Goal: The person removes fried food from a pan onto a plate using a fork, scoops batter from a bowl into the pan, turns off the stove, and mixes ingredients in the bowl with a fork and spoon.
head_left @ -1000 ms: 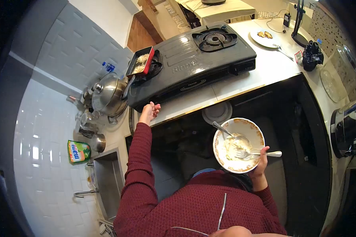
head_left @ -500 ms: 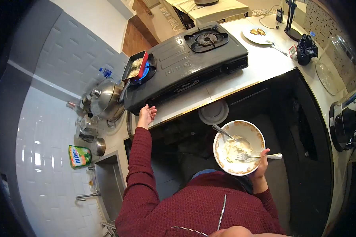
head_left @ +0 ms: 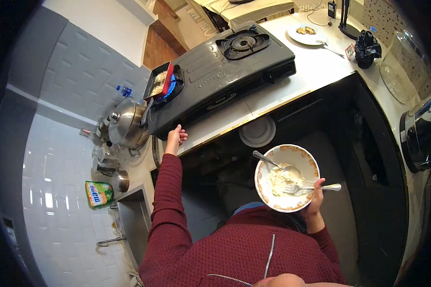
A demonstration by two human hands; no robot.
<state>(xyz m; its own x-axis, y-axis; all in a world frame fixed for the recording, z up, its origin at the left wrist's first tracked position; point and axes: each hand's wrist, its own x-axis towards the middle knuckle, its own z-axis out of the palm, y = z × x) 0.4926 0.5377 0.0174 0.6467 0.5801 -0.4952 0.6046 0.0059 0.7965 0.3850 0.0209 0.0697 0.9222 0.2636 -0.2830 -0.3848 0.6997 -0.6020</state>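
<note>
My left hand point(head_left: 176, 137) is at the front left of the black two-burner gas stove point(head_left: 210, 76), fingers closed where the burner knob sits; the knob itself is hidden behind them. Above it, a small red rectangular pan point(head_left: 165, 82) with pieces of food frying stands over a lit blue flame. My right hand point(head_left: 314, 203) grips the rim of a white bowl point(head_left: 299, 152) with a brownish floral border. Pale batter remains inside, along with a spoon point(head_left: 268, 159) and a fork point(head_left: 316, 188); the fork handle crosses the rim by my thumb.
A lidded steel pot point(head_left: 127, 122) stands left of the stove, near a green pouch point(head_left: 99, 193) and the sink point(head_left: 134, 217). On the right counter are a plate of fried pieces point(head_left: 305, 34), a fork, a black bag point(head_left: 367, 50) and a glass lid point(head_left: 395, 79).
The view has shifted slightly, so the stove and counter sit a little further left and higher. My left hand stays at the stove front, its fingers more curled. The bowl stays in my right hand.
</note>
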